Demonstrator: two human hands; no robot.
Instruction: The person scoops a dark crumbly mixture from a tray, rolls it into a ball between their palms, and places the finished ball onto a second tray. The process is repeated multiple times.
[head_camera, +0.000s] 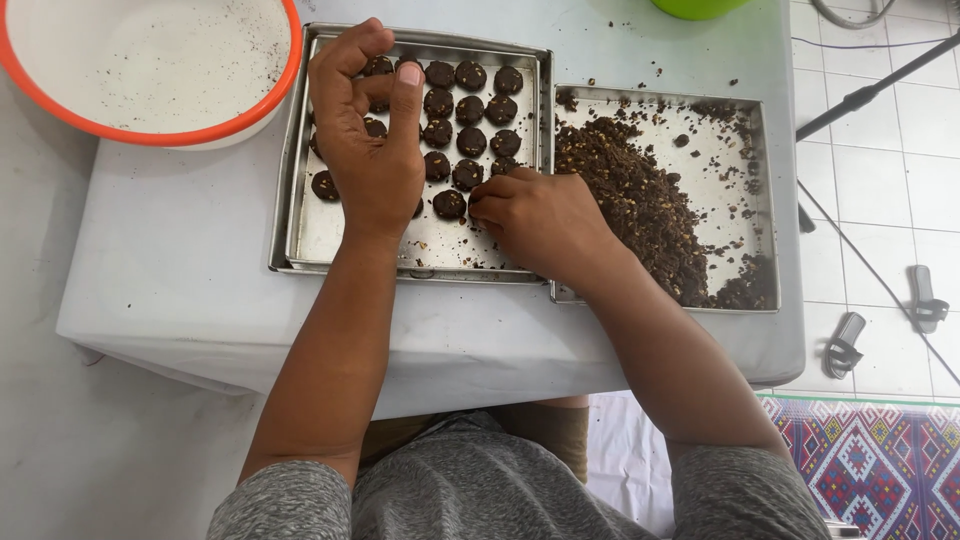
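- Dough balls (470, 110): dark, round, nut-flecked, laid in rows on the left metal tray (300, 215); the rows fill the upper part of the tray, the bare metal is seen along its near edge.
- Left hand (368, 140): held over the left side of that tray, palm turned up toward the camera. Fingers (352, 52) are curled inward, thumb pressed across toward them. Whether a piece is held inside the curl cannot be told; several balls are hidden under the hand.
- Right hand (540, 218): laid across the seam between the two trays, knuckles up. Fingertips (487, 200) are bunched together and pointed left, just beside the nearest ball (449, 204) in the lowest row, touching or nearly so. What is pinched under the tips is hidden.
- Loose dough heap (640, 200): dark crumbly mass with pale bits, piled in the right metal tray (745, 190), just behind the right wrist; crumbs are scattered over the rest of that tray.
- Table (170, 260): covered in a pale sheet; both trays are set side by side on it, edges touching.
- Basin (150, 70): white inside, orange rim, speckled with crumbs, placed at the far left corner, well apart from both hands.
- Green bowl (695, 8): only its edge is seen at the top.
- Floor: white tiles at right, with black cables and a patterned mat (880, 460).
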